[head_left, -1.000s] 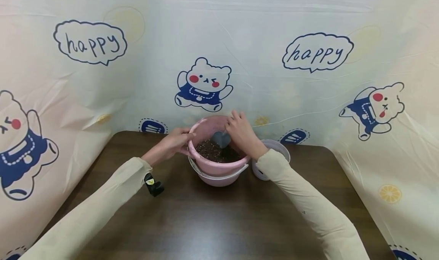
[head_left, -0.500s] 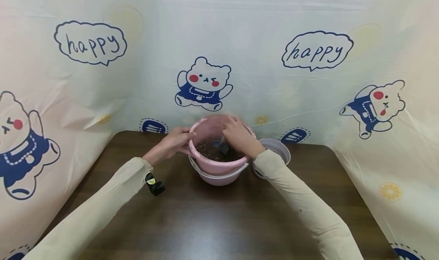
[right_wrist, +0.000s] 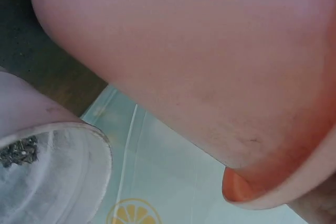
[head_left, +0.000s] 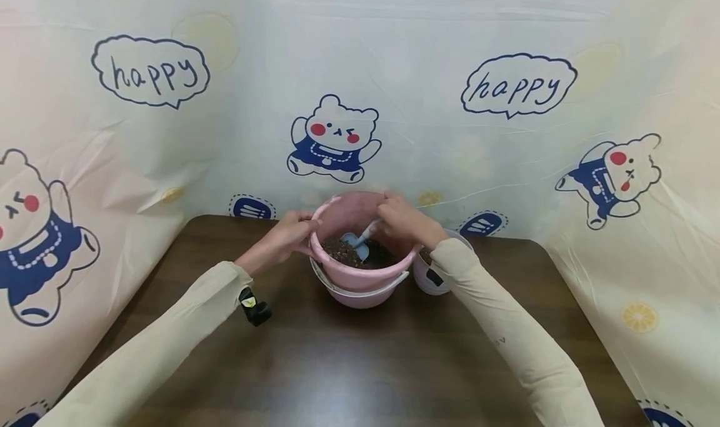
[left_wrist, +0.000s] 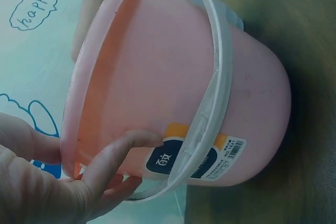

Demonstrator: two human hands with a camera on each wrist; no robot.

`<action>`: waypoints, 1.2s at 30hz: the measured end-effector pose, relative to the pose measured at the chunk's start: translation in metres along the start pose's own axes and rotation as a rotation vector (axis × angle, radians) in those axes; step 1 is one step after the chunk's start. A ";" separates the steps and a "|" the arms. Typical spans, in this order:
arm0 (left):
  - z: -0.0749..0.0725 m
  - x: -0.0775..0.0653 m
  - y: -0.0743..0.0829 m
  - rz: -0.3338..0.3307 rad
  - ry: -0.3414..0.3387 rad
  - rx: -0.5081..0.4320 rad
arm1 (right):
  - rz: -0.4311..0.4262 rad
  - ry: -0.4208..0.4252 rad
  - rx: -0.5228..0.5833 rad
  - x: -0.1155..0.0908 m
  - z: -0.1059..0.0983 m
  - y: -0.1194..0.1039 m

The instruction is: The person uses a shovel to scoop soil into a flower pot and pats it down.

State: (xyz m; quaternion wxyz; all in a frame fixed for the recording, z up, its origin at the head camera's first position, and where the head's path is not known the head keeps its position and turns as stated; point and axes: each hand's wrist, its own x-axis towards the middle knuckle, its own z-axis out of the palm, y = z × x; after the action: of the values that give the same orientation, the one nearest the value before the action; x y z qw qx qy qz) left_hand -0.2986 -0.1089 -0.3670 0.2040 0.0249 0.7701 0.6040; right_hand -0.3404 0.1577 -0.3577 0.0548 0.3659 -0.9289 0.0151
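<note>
A pink bucket (head_left: pixel 365 278) stands at the back middle of the table, dark soil (head_left: pixel 339 252) inside it. My left hand (head_left: pixel 292 234) grips its left rim; the left wrist view shows the thumb over the rim and the fingers against the outer wall by a label (left_wrist: pixel 202 156). Over the right rim reaches my right hand (head_left: pixel 406 219), its fingers curled round the pale handle of a small trowel (head_left: pixel 359 247). The trowel's blue blade sits at the soil, angled down to the left. The right wrist view shows mostly the bucket's outer wall (right_wrist: pixel 173 51).
Right of the bucket, partly behind my right forearm, stands a pale plastic pot (head_left: pixel 432 283) with some soil (right_wrist: pixel 21 151) in it. The bucket's white carrying handle (head_left: pixel 368 294) hangs down in front. A printed cloth (head_left: pixel 422 133) hangs behind the brown table (head_left: pixel 337 364).
The trowel has gone down from above the soil into it, and my right hand has shifted slightly right, tilting the handle that way. The left hand keeps its grip on the rim.
</note>
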 end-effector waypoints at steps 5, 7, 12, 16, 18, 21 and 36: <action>-0.001 -0.001 -0.001 -0.009 0.014 -0.004 | -0.015 -0.044 0.038 -0.002 -0.004 0.000; -0.002 -0.001 -0.001 -0.016 0.012 -0.004 | -0.033 -0.047 0.066 -0.004 -0.004 -0.001; -0.002 0.000 0.000 -0.021 0.003 -0.004 | -0.022 -0.053 0.078 -0.010 -0.002 -0.010; 0.000 -0.001 0.001 -0.007 -0.004 -0.010 | -0.009 -0.047 -0.015 -0.017 0.000 -0.017; 0.001 -0.001 0.002 -0.005 -0.006 -0.011 | -0.028 -0.034 -0.075 -0.018 0.001 -0.019; 0.000 -0.002 0.004 -0.016 -0.003 -0.001 | -0.063 -0.014 -0.163 -0.015 0.001 -0.023; -0.003 -0.001 0.000 -0.023 -0.012 -0.004 | -0.103 -0.019 0.060 -0.016 0.005 -0.013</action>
State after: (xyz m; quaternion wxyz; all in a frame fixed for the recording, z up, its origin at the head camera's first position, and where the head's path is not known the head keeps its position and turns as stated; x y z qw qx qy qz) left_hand -0.2987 -0.1121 -0.3659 0.2156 0.0191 0.7677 0.6031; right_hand -0.3200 0.1589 -0.3644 0.0357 0.4146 -0.9085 0.0366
